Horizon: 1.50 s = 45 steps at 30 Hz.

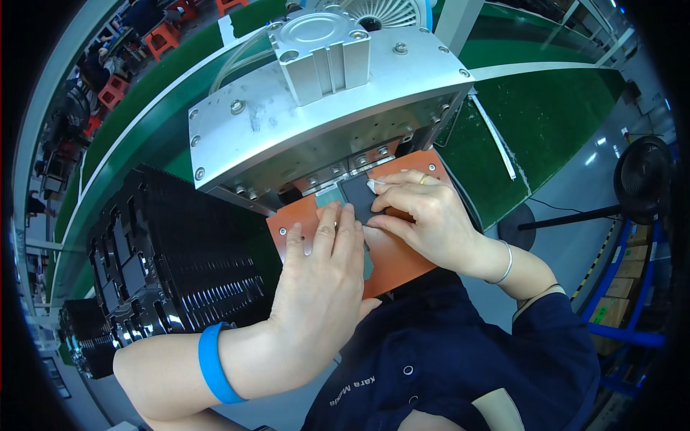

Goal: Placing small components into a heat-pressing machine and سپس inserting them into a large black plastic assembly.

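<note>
An orange plate [402,260] lies in front of a silver metal press [316,126]. On it rests a thin dark grey rectangular panel [353,192], with a pale green piece [330,195] along its left side. My left hand [320,273] lies on the plate, fingers stretched out, their tips beside the panel's lower left. Over the panel's right side my right hand [424,208] is closed, pinching a small white wad [374,186] against the panel's surface. Whether the wad is cloth or tissue cannot be told. My fingers hide part of the panel and the green piece.
Stacked black plastic trays [162,266] stand close on the left. A metal cylinder block [320,57] tops the press, on a green work surface [546,136]. A white strip [496,140] lies to its right. A black fan [642,179] stands farther right, near a blue rack [629,334].
</note>
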Tool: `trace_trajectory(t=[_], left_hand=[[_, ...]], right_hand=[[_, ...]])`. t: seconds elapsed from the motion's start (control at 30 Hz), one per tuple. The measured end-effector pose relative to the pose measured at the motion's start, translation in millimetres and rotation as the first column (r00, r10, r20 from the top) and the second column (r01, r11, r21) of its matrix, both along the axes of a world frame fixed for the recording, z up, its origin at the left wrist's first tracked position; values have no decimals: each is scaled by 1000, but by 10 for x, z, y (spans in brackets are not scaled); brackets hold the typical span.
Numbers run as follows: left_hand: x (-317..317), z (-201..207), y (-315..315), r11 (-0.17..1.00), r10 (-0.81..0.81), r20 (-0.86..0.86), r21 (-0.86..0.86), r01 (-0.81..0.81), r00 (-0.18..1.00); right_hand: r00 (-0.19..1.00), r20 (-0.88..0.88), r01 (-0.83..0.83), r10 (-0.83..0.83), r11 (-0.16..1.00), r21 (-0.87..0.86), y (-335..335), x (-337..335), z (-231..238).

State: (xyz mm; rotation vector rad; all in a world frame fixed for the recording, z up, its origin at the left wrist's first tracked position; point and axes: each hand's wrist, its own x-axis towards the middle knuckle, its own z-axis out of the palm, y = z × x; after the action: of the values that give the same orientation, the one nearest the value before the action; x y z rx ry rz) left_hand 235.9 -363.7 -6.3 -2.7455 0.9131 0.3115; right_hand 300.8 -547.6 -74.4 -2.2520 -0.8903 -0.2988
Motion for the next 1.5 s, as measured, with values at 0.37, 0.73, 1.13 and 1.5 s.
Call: trace_trajectory(t=[0.37, 0.73, 1.13, 1.5], left_hand=[[22, -20, -14, 1000, -12, 39, 20, 12, 999], [34, 0, -15, 964, -78, 189, -236, 122, 979], [350, 294, 50, 544, 21, -286, -800, -250, 958], [-65, 1307, 1074, 333, 524, -245, -822, -462, 816]], right_hand=[[886, -428, -140, 177, 983, 117, -120, -205, 138], [552, -783, 169, 286, 881, 442, -38, 268, 125], [830, -444, 168, 336, 609, 775, -245, -312, 111], [796, -425, 28, 430, 677, 735, -299, -305, 50]])
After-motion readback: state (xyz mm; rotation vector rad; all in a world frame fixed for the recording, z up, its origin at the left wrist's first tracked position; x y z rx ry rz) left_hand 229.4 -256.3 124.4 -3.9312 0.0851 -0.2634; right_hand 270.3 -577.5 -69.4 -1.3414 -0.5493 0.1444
